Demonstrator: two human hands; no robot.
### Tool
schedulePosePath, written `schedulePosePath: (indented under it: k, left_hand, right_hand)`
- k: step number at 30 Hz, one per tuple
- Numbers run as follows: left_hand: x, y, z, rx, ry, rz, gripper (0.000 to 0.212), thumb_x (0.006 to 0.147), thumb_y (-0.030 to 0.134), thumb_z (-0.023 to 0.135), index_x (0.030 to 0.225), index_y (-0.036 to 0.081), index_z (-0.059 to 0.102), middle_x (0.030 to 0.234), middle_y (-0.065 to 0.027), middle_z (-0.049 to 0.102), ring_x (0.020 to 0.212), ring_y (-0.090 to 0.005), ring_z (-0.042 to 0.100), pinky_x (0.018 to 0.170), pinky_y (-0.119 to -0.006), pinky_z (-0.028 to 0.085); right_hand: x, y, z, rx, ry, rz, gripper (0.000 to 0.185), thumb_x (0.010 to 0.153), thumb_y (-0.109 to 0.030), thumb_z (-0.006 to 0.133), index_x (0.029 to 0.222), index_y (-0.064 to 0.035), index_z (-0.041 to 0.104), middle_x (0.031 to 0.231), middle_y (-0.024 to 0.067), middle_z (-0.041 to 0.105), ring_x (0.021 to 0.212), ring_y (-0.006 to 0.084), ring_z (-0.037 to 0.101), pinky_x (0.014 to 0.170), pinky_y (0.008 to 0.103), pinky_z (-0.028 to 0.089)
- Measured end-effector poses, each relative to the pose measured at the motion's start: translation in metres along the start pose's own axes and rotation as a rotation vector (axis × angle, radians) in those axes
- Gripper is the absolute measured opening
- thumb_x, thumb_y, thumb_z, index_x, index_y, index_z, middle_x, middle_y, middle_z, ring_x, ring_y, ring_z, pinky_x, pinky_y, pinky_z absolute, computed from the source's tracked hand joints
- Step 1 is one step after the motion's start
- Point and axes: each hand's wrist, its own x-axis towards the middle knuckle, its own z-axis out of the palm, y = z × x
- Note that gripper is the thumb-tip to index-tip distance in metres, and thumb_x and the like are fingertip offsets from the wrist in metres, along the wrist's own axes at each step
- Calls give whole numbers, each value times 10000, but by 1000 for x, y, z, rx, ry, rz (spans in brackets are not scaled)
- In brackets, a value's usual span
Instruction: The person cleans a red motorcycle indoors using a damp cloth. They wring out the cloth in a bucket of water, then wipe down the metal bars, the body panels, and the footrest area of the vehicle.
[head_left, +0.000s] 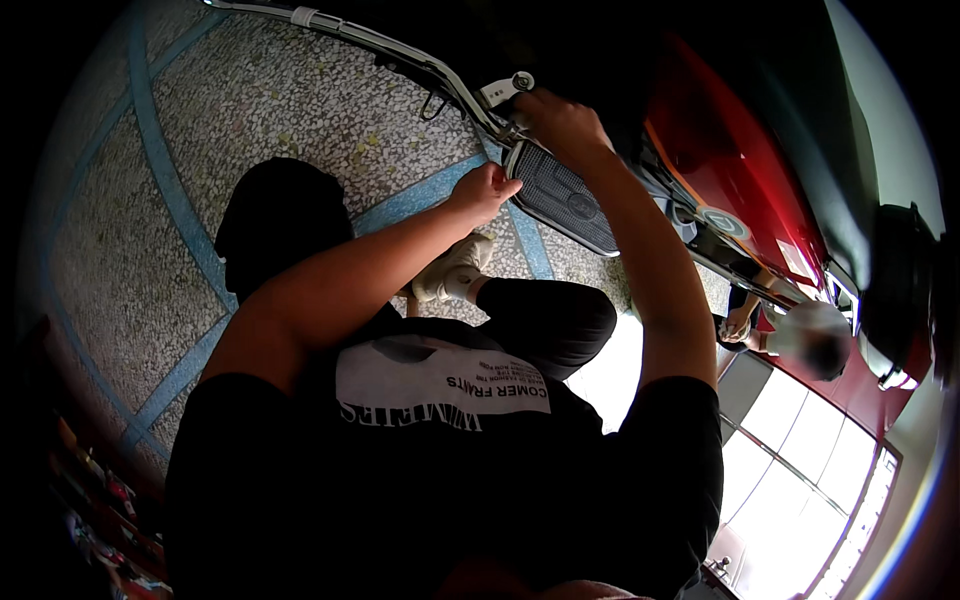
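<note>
Before me is the lower side of a vehicle, probably a motorcycle, with a chromed metal tube (420, 56) running in from the upper left. A footboard with a ribbed black rubber pad (566, 196) sits at the tube's end. My left hand (484, 193) is at the pad's near left edge, its thumb and curled fingers by the rim; whether it grips the rim I cannot tell. My right hand (562, 127) is above the footboard, its fingers curled at the joint beside a light metal bracket (499, 91) with a round end. What those fingers hold is hidden.
A red body panel (724, 150) rises at the right. Beyond it another person (739, 322) is low down near the vehicle, hands together. Pebbled floor (277, 97) with blue strips lies below. My shoe (454, 270) is close under my left forearm. Shelves with small items stand at lower left.
</note>
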Motion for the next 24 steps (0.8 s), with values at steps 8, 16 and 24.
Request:
schedulePosePath:
  k: [8, 16, 24]
  left_hand:
    - [2, -4, -1, -51, 23, -5, 352, 764, 356, 571, 851, 20, 511, 739, -82, 561, 666, -194, 535, 607, -303, 425]
    - [-3, 12, -3, 60, -46, -109, 342, 771, 344, 572, 883, 26, 510, 839, -80, 573, 760, -176, 545, 675, -287, 426]
    - [-6, 9, -4, -98, -32, -122, 305, 771, 308, 578, 864, 26, 512, 816, -77, 570, 724, -163, 543, 655, -284, 430]
  right_hand:
    - [-12, 15, -4, 56, -115, -107, 197, 708, -161, 555, 893, -220, 524, 886, 11, 475, 829, 194, 547, 626, 321, 482]
    - [15, 1, -9, 28, -79, -80, 326, 655, -144, 626, 954, -184, 502, 897, -24, 483, 818, 187, 551, 635, 305, 490]
    - [-10, 32, 2, 52, -154, -245, 271, 678, -94, 571, 933, -168, 518, 871, -9, 475, 819, 186, 536, 619, 295, 476]
